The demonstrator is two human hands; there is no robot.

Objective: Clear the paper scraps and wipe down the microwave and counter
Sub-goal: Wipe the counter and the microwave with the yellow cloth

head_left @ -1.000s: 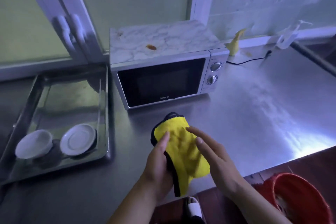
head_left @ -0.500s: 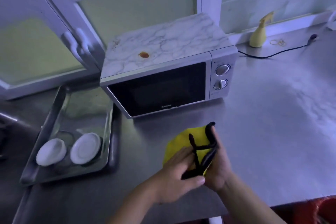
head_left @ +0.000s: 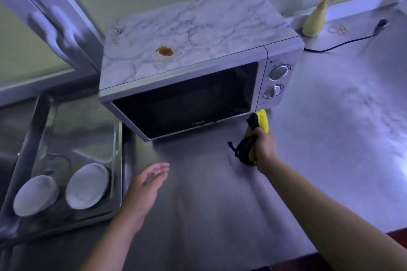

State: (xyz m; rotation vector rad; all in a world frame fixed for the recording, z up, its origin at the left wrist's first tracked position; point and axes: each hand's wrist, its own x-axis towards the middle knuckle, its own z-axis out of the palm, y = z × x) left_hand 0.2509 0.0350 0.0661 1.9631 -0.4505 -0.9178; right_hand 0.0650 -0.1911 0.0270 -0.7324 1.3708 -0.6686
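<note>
A silver microwave (head_left: pixel 198 68) with a marble-patterned top stands at the back of the steel counter (head_left: pixel 330 138). An orange-brown stain (head_left: pixel 164 51) marks its top, with dark specks near the back left corner. My right hand (head_left: pixel 264 147) grips a folded yellow cloth with black edging (head_left: pixel 256 132), just in front of the microwave's lower right corner. My left hand (head_left: pixel 147 185) hovers with relaxed fingers over the counter in front of the microwave, holding nothing.
A steel tray (head_left: pixel 119 171) at the left holds two white bowls (head_left: pixel 87 185). A yellow spray bottle (head_left: pixel 315 22), rubber bands (head_left: pixel 338 29) and a black power cord (head_left: pixel 343 43) lie behind the microwave on the right. Cabinet doors stand behind.
My left hand let go of the cloth and moved left. My right hand carried the folded cloth forward to the microwave's lower right corner. The view moved closer.
</note>
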